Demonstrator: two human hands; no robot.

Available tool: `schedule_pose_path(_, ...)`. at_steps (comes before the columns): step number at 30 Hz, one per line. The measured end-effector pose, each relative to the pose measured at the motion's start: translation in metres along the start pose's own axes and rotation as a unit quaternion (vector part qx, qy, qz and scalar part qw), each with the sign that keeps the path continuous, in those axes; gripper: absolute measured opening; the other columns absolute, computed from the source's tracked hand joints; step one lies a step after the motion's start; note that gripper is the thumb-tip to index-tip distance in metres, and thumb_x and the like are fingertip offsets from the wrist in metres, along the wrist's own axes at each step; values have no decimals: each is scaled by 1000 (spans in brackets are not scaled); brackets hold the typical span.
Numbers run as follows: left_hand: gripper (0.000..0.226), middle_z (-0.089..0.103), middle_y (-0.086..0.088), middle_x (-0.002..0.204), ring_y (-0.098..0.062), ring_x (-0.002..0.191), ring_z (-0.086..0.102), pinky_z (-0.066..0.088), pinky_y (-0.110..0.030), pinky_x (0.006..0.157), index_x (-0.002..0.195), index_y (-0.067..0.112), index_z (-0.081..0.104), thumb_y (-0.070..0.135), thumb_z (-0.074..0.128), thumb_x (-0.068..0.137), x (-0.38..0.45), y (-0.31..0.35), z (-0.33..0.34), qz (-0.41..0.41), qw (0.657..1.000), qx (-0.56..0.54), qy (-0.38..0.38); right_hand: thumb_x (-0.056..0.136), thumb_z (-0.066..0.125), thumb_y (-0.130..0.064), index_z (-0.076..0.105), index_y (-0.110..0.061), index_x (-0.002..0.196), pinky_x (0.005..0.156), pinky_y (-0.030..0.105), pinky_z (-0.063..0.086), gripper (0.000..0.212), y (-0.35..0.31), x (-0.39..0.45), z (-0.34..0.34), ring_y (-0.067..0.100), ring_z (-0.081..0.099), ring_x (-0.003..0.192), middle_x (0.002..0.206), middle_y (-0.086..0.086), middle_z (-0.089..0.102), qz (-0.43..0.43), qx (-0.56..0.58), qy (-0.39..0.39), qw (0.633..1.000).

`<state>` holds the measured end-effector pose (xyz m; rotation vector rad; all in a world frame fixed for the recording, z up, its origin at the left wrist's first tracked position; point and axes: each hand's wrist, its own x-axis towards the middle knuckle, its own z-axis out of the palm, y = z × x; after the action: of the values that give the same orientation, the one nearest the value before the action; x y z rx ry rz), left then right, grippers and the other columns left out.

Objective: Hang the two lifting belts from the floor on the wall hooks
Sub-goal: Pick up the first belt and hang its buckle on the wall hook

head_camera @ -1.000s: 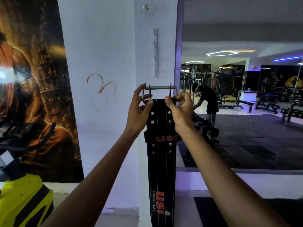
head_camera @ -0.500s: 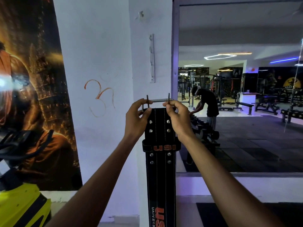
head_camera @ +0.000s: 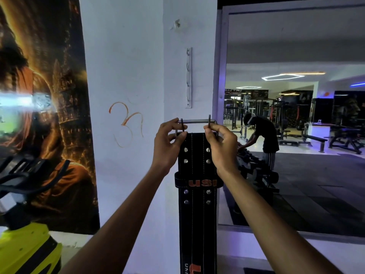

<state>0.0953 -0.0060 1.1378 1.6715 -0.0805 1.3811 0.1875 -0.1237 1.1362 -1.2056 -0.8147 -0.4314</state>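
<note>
A black lifting belt (head_camera: 197, 210) with orange "USI" lettering hangs straight down in front of the white pillar. Its metal buckle (head_camera: 197, 122) is at the top, with two prongs pointing up. My left hand (head_camera: 169, 143) pinches the buckle's left side and left prong. My right hand (head_camera: 221, 143) pinches the right prong and the belt's top corner. A white strip of wall hooks (head_camera: 188, 78) is fixed upright on the pillar, just above the buckle and apart from it. Only one belt is in view.
A large mirror (head_camera: 296, 135) to the right reflects the gym and a bent-over person. A dark poster (head_camera: 43, 115) covers the wall at left. A yellow and black machine (head_camera: 25, 250) sits at the lower left.
Both hands have shifted on the buckle, now pinching the two prongs upright. The view has tilted up, so the hook strip sits lower in the frame and the buckle stays just below it.
</note>
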Motion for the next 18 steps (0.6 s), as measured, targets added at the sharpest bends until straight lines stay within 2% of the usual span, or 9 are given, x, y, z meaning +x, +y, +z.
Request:
schedule_pose_path(1,20,64,-2,126,-18,124,64,56,-36,97,92,18,66,-2,67,92,8,-5,1,2,1000,-7,0,94,66,-25,71,-16,106,79,35,59,16,4,7,3,17,70,95,109,4,71,-4,0,-1,1000)
schedule_pose_path(3,24,63,5,124,-27,124,64,56,-37,99,89,23,64,0,68,92,24,-18,4,1,1000,-14,-1,94,66,-26,71,-15,105,66,36,59,16,12,24,9,20,70,86,107,8,71,-9,-8,-4,1000)
schedule_pose_path(5,24,63,7,123,-28,124,64,56,-39,98,88,24,64,1,69,91,43,-33,5,12,1000,-19,-3,94,65,-28,70,-15,103,46,31,54,17,20,42,17,19,65,67,99,16,69,-2,-10,-13,1000)
schedule_pose_path(7,25,64,4,125,-28,124,64,56,-37,98,88,25,63,1,70,90,63,-49,6,40,999,-22,-5,95,63,-26,70,-10,103,39,22,50,19,30,61,26,10,57,55,94,20,68,-10,-6,-17,1000)
schedule_pose_path(9,22,63,0,123,-24,125,63,55,-30,96,87,22,62,2,71,90,83,-66,8,79,997,3,-7,96,62,-21,71,-4,102,53,4,46,20,44,81,36,1,60,62,93,11,69,-45,-22,-6,999)
schedule_pose_path(11,19,61,-3,120,-21,126,61,54,-28,96,84,19,62,3,70,90,107,-83,11,107,994,27,-12,95,63,-19,71,-4,101,65,0,43,18,59,102,50,-13,60,74,94,0,69,-60,-24,10,998)
schedule_pose_path(13,24,61,-4,122,-21,124,62,55,-35,99,81,25,61,5,70,90,133,-100,15,111,993,27,-19,94,64,-17,69,-11,101,72,2,44,10,75,125,63,-9,61,89,101,-3,69,-60,-17,28,998)
schedule_pose_path(15,26,63,-5,123,-26,119,64,55,-41,101,82,30,61,7,69,90,158,-118,19,112,993,13,-23,93,65,-15,67,-18,101,77,9,48,8,90,147,75,5,64,99,104,-2,69,-76,-8,42,996)
schedule_pose_path(18,24,65,-3,118,-28,114,67,55,-40,101,84,30,63,7,69,90,187,-143,27,112,994,-1,-1,92,67,-16,63,-26,94,90,24,51,11,110,176,90,14,65,109,104,-3,70,-100,-10,52,994)
